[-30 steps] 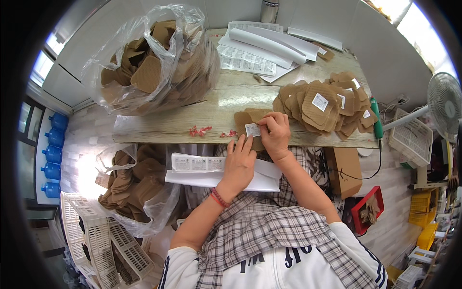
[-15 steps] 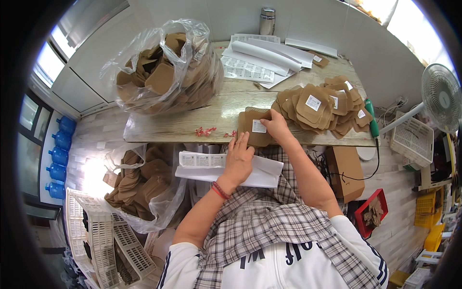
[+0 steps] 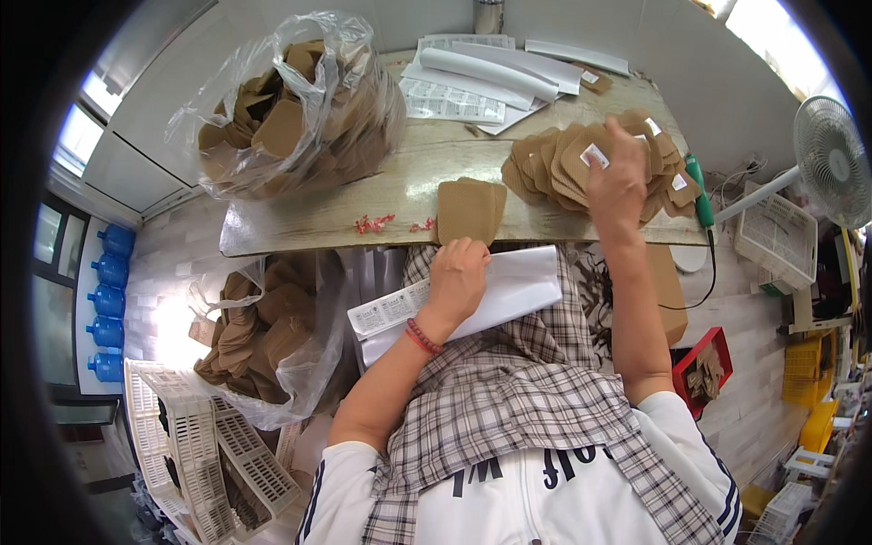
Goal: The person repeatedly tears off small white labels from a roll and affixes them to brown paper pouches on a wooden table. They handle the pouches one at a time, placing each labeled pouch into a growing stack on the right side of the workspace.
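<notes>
My right hand (image 3: 619, 177) is over the heap of brown, ribbed flat pieces (image 3: 550, 173) at the table's right side. Its thumb and fingers are apart, touching a top piece with a white label (image 3: 595, 156); motion blurs it a little. Two or so unlabelled brown flat pieces (image 3: 467, 211) overlap at the table's front edge. Just below them, the bunched fingers of my left hand (image 3: 459, 277) are closed; whatever is between the fingertips is hidden. Under that hand a white label sheet (image 3: 522, 283) lies tilted across my lap, with a row of printed labels at its left.
A clear bag (image 3: 300, 118) of brown pieces stands at the table's back left, another bag (image 3: 272, 336) below. Label sheets (image 3: 454, 95) lie at the back. A green corded tool (image 3: 699, 191) rests at the right edge, near a fan (image 3: 828, 163). Red scraps (image 3: 374, 223) lie in front.
My right hand has gone from the front pieces to the heap on the right. A labelled piece left the front edge. My left hand drew back, and the label sheet turned and shifted right.
</notes>
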Motion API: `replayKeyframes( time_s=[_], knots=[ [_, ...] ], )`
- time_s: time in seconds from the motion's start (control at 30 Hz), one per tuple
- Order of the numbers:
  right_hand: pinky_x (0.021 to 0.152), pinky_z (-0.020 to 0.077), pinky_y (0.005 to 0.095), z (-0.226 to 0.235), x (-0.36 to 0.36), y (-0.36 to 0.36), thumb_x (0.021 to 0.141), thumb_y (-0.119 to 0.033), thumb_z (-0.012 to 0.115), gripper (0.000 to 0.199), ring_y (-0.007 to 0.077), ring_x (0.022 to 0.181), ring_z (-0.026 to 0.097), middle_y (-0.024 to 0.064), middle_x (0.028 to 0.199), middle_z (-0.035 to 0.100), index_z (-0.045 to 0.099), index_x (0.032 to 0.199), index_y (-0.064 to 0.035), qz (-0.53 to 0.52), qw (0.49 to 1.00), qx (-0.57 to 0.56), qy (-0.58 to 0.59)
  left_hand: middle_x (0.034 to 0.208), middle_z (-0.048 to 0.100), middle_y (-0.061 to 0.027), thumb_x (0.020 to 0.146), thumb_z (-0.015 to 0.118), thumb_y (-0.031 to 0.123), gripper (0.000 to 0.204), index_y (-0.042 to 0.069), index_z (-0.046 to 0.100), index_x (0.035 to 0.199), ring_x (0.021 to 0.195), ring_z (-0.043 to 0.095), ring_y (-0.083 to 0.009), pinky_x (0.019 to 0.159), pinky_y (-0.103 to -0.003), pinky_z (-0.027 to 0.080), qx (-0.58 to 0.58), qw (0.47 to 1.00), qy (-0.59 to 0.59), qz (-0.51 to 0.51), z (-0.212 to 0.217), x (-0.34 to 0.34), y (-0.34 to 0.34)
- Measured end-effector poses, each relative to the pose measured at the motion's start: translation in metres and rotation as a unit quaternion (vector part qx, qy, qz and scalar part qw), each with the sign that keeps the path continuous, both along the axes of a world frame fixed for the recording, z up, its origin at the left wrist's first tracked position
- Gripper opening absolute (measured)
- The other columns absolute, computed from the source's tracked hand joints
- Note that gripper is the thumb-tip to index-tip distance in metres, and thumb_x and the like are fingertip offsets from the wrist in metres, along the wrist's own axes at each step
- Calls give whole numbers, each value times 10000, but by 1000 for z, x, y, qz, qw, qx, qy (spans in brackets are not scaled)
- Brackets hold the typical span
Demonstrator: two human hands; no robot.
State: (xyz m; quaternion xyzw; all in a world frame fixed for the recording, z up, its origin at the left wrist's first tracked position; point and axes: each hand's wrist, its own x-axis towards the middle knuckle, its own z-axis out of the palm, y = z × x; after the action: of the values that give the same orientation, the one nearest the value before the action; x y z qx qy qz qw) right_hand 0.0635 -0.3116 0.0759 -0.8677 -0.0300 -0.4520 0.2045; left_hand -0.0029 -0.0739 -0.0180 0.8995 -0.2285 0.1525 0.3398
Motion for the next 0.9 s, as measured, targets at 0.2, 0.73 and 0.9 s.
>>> replayKeyframes(
  time_s=[0.2, 0.73, 0.9],
  knots=[
    [878, 488, 390, -101, -77, 64, 788, -76, 744, 228, 293, 931, 638, 76, 928, 686, 687, 1008, -94, 241, 946, 4, 219, 842, 647, -109, 852, 682, 107, 64, 48, 671, 875, 836, 617, -318, 741, -434, 478, -52, 998, 40, -5, -27, -1, 0],
    [706, 484, 353, -129, -76, 64, 721, -80, 787, 131, 223, 792, 624, 15, 883, 671, 729, 829, -125, 281, 955, -20, 96, 825, 659, -84, 858, 680, 143, 95, 55, 706, 833, 847, 642, -298, 754, -430, 503, -8, 992, 122, 18, -26, -4, 43],
    [716, 491, 346, -129, -76, 70, 694, -36, 772, 148, 220, 794, 614, 23, 889, 659, 707, 803, -113, 280, 956, -6, 90, 843, 686, -95, 858, 690, 151, 112, 52, 730, 891, 811, 660, -301, 726, -406, 510, -13, 987, 161, 12, -27, 4, 47]
  ],
)
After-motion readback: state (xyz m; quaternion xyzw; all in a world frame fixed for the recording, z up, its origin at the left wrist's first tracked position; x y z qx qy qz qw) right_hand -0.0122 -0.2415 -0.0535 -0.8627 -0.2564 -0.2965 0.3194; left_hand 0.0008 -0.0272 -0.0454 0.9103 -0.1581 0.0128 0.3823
